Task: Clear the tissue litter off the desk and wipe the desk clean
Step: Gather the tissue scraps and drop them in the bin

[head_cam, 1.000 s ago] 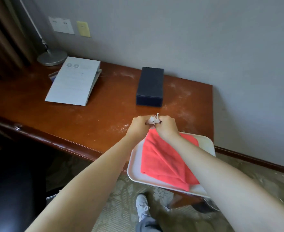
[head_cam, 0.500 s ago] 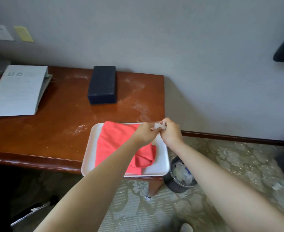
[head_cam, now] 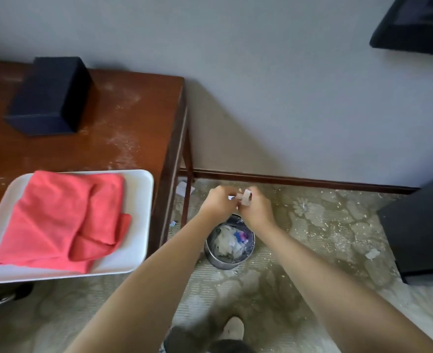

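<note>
Both hands — left hand (head_cam: 219, 201), right hand (head_cam: 256, 208) — pinch tissue scrap (head_cam: 244, 197) above bin (head_cam: 229, 244); disposal step — next, release.

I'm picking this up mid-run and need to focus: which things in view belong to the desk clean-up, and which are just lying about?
Part of the job:
- tissue scrap, pinched between left hand and right hand
- waste bin on the floor beneath the hands
- red cloth on the white tray
- dusty desk

Just lying about:
- dark box on the desk
- black cabinet
</note>
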### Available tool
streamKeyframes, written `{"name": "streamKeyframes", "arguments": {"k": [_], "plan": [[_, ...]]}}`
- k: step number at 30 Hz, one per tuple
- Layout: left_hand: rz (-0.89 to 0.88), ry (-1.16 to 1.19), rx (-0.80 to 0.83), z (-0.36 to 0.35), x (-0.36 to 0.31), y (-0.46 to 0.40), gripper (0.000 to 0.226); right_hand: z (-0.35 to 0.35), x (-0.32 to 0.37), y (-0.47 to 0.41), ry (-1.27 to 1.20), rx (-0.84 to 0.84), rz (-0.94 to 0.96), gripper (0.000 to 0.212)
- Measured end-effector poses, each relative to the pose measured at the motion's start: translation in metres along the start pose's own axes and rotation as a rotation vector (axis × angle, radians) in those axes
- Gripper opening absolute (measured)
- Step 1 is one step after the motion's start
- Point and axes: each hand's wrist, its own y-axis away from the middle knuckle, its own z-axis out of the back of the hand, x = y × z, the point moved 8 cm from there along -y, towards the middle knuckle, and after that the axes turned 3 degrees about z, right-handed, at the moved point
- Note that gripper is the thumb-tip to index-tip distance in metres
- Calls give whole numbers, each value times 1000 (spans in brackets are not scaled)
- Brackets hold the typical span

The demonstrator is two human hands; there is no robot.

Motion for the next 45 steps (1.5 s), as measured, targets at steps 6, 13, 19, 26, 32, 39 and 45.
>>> {"name": "streamKeyframes", "arguments": {"k": [6,13,19,26,32,39,45], "plan": [[97,-20,73,-56,22,-26,33,-20,-64,-13,-172,137,-99,24],[159,-1,73,-151,96,-96,10,-77,-182,-58,-215,58,-280,40],[188,-110,89,-220,208,-162,19,-175,-282,-101,-238,-7,-385,26],[185,-219,134,-279,328,-232,21,-280,-360,-148,-227,17,-347,31],[279,-281,198,-288,362,-229,46,-312,-387,-144,-151,245,-392,53],[178,-338,136,-234,283,-208,44,-248,-312,-131,-102,232,-314,53],[69,-441,94,-171,198,-171,37,-175,-225,-108,65,238,-157,44]]}}
